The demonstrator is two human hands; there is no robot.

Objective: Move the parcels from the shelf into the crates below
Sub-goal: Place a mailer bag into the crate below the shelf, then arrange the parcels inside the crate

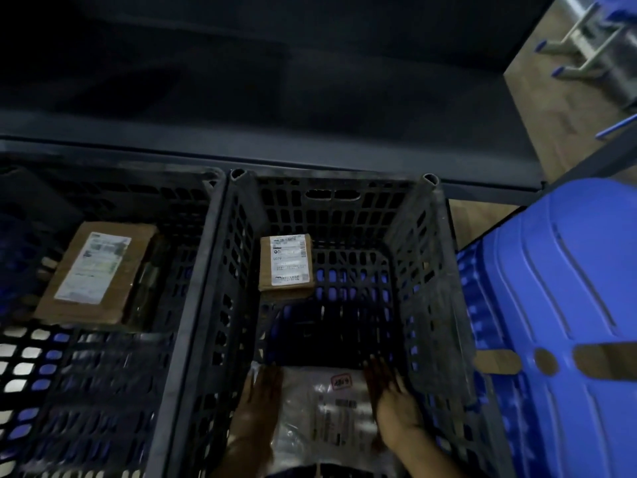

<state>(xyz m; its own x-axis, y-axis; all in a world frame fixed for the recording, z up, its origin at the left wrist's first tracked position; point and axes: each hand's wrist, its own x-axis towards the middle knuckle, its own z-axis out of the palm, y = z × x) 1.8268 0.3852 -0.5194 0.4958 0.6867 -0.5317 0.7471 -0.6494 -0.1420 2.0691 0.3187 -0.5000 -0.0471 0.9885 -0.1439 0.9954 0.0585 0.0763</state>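
At nine o'clock in the view stands a dark slatted plastic crate, and inside it lies a flat cardboard parcel with a white shipping label, its long side tilted slightly toward one o'clock; something dark sits just beside its right edge, too dim to name. Touching this crate's right wall is the middle crate, of the same dark lattice make, with a handle slot in its far wall at twelve o'clock. Within it, toward eleven o'clock on the floor of the crate, rests a small cardboard box bearing a printed label, lying flat and well apart from the hands. At six o'clock, low against the crate's near wall, a clear plastic mailer bag with a small red-marked sticker and printed labels is held between both hands. The left hand lies flat on the bag's left edge, its fingers pressed together and pointing toward twelve o'clock. The right hand rests on the bag's right edge, its fingers lightly spread and pointing toward eleven o'clock; motion blur hides whether either hand curls under the bag. Above the crates, across the top of the view, runs the dark shelf, its board in deep shadow. At three o'clock a blue plastic crate stands just beside the middle crate, and wooden floor shows beyond it at one o'clock.
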